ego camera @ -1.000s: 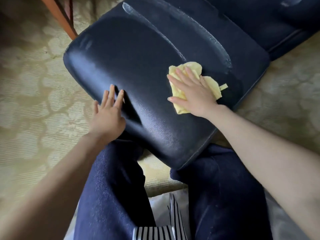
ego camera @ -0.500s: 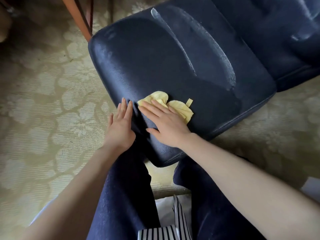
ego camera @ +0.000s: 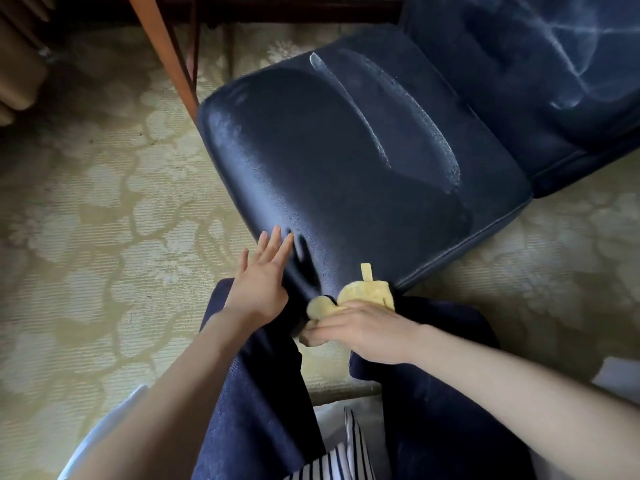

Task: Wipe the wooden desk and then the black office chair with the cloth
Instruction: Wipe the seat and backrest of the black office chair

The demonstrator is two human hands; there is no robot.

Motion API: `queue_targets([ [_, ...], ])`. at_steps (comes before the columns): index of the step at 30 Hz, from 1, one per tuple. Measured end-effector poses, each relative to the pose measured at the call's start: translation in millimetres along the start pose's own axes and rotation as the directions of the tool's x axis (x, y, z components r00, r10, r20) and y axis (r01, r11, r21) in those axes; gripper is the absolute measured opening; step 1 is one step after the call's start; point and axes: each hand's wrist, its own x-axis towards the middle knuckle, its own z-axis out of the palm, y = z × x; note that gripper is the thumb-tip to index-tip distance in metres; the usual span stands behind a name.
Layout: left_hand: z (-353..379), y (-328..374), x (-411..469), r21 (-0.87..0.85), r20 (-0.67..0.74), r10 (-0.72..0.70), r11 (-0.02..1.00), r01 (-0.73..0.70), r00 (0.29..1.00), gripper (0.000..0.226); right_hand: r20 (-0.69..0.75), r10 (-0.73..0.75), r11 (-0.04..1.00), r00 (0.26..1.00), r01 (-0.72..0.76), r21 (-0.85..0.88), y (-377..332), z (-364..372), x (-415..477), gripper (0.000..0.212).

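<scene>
Head view, OP here: we're on the chair half of the job and wondering how the crumpled pale-yellow cloth (ego camera: 363, 296) will behave. It's bunched on the front lip of the black padded faux-leather office chair seat (ego camera: 346, 168), at the corner nearest us.

Reply: Soft and light, we'd guess. It looks floppy with no stiffness at all, so it'll wad up and slide rather than lie spread out. The seat skin looks smooth with a fine grain, and a cloth skates on that easily. We'd take it with a flat palm over the middle of the wad, not by the little strip sticking up at the top.

OP: That's roughly what our right hand (ego camera: 363, 332) is doing. Its fingers (ego camera: 325, 329) are laid nearly straight and close together over the cloth, pressing it against the seat edge and not balled into a fist. The thumb is hidden, so we can't tell if it tucks under.

Reply: And the other one?

OP: Our left hand (ego camera: 258, 285) holds nothing. The fingers are straight and slightly fanned, with the tips touching the seat's left front edge, near the cloth hand but not touching it. We reckon it's bracing the chair — an office chair probably shifts under a push.
</scene>
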Motion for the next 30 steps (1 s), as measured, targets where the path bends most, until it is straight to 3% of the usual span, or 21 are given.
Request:
queue_targets([
  [2, -3.7, 3.7, -5.5, -0.011, 0.032, 0.02, 1.0, -0.019, 0.999, 0.089, -0.08, 0.149, 0.985, 0.986, -0.141, 0.094, -8.6, 0.4, -14.6, 0.051],
  [3, -8.4, 9.2, -10.4, -0.016, 0.039, 0.031, 0.999, -0.031, 0.999, 0.085, -0.156, 0.266, 0.945, 0.951, -0.225, 0.24, -16.2, -4.2, -23.0, 0.048],
  [5, -15.7, 21.7, -14.2, -0.041, 0.049, 0.037, 0.999, -0.035, 0.998, 0.074, -0.302, 0.481, 0.778, 0.823, -0.242, 0.58, -22.6, -14.6, -30.5, 0.043],
  [7, -29.2, 42.6, -25.5, -0.249, 0.037, 0.011, 0.969, -0.002, 0.999, 0.06, -0.416, 0.624, 0.676, 0.661, -0.19, 0.712, -33.9, -32.8, -36.7, 0.042],
  [10, -51.5, 80.9, -45.4, -0.735, 0.09, -0.02, 0.673, 0.08, 0.996, 0.043, -0.51, 0.709, 0.592, 0.486, -0.018, 0.806, -52.0, -61.3, -38.8, 0.042],
  [12, -58.6, 105.4, -67.3, -0.823, 0.081, 0.03, 0.565, 0.05, 0.996, 0.037, -0.532, 0.734, 0.543, 0.422, 0.106, 0.833, -70.2, -74.3, -45.1, 0.041],
  [14, -59.3, 126.0, -87.9, -0.866, 0.023, 0.122, 0.498, -0.042, 0.992, 0.026, -0.529, 0.743, 0.483, 0.411, 0.218, 0.848, -87.6, -83.3, -50.8, 0.038],
  [16, -57.5, 139.8, -98.8, -0.911, -0.036, 0.192, 0.398, -0.111, 0.981, 0.018, -0.477, 0.771, 0.344, 0.422, 0.355, 0.869, -97.7, -91.9, -52.1, 0.031],
  [18, -61.0, 149.4, -105.3, -0.934, -0.088, 0.172, 0.327, -0.141, 0.981, 0.013, -0.412, 0.802, 0.179, 0.433, 0.484, 0.857, -106.0, -101.9, -57.6, 0.023],
  [19, -64.5, 153.9, -106.2, -0.934, -0.122, 0.14, 0.318, -0.162, 0.983, 0.011, -0.401, 0.808, 0.148, 0.432, 0.509, 0.848, -108.2, -109.5, -61.6, 0.021],
  [24, -100.3, 162.5, -61.7, -0.884, -0.237, -0.039, 0.422, -0.199, 0.971, 0.015, -0.431, 0.788, 0.178, 0.44, 0.508, 0.843, -76.4, -164.9, -57.7, 0.023],
  [30, -176.3, 178.6, 20.4, -0.91, -0.235, -0.188, 0.387, -0.147, 0.954, 0.03, -0.378, 0.786, 0.243, 0.488, 0.32, 0.916, -20.6, -246.7, -24.1, 0.026],
])
